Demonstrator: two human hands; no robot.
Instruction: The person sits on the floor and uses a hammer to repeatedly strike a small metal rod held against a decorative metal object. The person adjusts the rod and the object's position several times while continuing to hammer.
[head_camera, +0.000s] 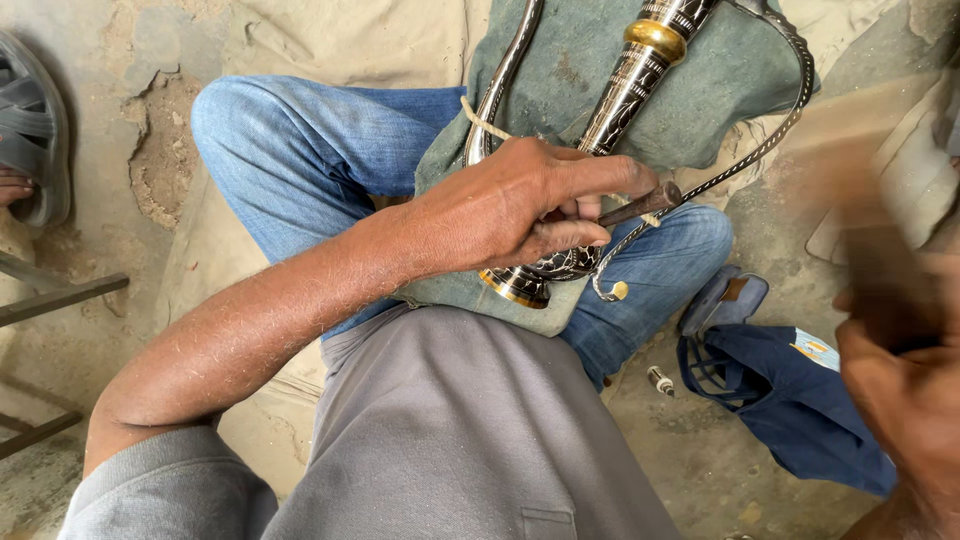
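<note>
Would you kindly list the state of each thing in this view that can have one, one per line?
left hand: closed around a short dark punch tool, pressing it to the stem
punch tool: gripped, tip against the metal
engraved metal stem: lying across the lap on a green cloth
green cloth: spread under the stem
right hand: raised, blurred; grip unclear
blue cloth: crumpled on the ground

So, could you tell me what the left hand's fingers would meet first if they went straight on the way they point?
Probably the thin braided metal band just beyond the small tool the left hand holds; depth is unclear.
</note>
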